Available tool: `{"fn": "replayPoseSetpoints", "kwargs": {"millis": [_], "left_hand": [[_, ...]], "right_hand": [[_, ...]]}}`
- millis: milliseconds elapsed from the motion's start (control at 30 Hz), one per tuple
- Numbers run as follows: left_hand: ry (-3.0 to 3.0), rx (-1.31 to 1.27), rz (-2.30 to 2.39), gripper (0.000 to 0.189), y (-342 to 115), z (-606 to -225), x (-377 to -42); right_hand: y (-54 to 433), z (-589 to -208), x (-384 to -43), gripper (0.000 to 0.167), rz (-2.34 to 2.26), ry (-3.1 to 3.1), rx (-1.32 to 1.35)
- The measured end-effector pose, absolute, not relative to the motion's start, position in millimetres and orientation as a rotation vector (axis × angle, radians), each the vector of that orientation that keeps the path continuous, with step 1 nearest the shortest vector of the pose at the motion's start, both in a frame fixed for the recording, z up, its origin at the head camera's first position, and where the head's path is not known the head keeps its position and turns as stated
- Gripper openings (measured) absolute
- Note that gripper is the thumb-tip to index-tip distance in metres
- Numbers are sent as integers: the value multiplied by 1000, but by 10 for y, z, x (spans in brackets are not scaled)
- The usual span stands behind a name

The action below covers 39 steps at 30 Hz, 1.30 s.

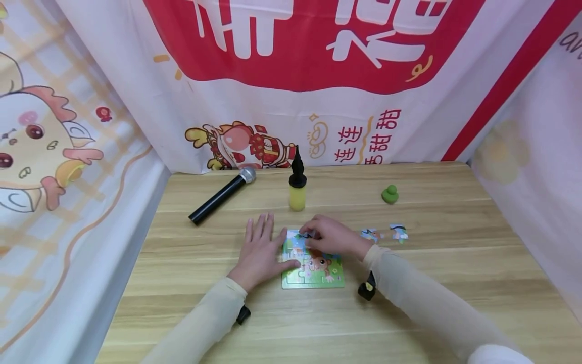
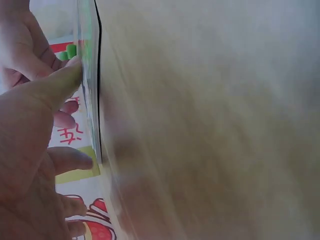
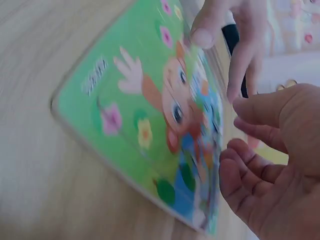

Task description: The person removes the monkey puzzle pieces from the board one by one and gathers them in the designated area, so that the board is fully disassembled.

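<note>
A small jigsaw puzzle [image 1: 336,282] with a green border and a cartoon monkey lies on the table. My left hand [image 1: 260,255] rests at its left side, fingers spread; the thumb lies over the board's left part. Over the top of the board, my right hand [image 1: 329,235] has bent fingers and appears to pinch a puzzle piece [image 1: 311,234] with dark markings, mostly hidden by the fingers. In the right wrist view the right hand's fingertips [image 3: 230,175] are by the board's far edge. Two loose pieces, one of them this puzzle piece [image 1: 399,232], lie right of the board.
Behind the left hand lies a black microphone [image 1: 223,197] with a silver head. A yellow bottle [image 1: 297,197] with a black pointed top stands behind the puzzle. At the back right sits a small green object [image 1: 389,194]. Printed cloth [image 1: 273,108] hangs along the table's back edge.
</note>
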<state>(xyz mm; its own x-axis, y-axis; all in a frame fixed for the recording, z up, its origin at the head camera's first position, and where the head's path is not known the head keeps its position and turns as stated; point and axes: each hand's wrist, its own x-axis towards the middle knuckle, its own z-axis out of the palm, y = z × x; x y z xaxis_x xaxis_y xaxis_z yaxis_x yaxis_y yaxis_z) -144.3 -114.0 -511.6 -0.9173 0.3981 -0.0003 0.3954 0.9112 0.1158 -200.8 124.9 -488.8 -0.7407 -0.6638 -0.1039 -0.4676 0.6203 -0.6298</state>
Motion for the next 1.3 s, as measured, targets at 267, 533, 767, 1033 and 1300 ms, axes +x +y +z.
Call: {"fn": "replayPoseSetpoints", "kwargs": {"millis": [267,533,767,1033,1300], "left_hand": [[3012,601,105,92,-1154,-5115,-1472],[2998,574,61,85,-1146,-5081,-1507],[2966,557,23,87,-1151,-5084,-1537],[2960,494,-39,90,-1196,-5095,-1559],[2957,514,-21,91,-1153,-5125,-1568]], "right_hand": [[1110,-4960,-1978,30,-778,2580,-958],[1065,-4941,-1972,28,-727,2613,-906],[967,-4908,-1905,26,-499,2727,-916],[901,-4986,-1994,21,-651,2730,-856],[990,-4978,-2061,17,-805,2665,-758]]}}
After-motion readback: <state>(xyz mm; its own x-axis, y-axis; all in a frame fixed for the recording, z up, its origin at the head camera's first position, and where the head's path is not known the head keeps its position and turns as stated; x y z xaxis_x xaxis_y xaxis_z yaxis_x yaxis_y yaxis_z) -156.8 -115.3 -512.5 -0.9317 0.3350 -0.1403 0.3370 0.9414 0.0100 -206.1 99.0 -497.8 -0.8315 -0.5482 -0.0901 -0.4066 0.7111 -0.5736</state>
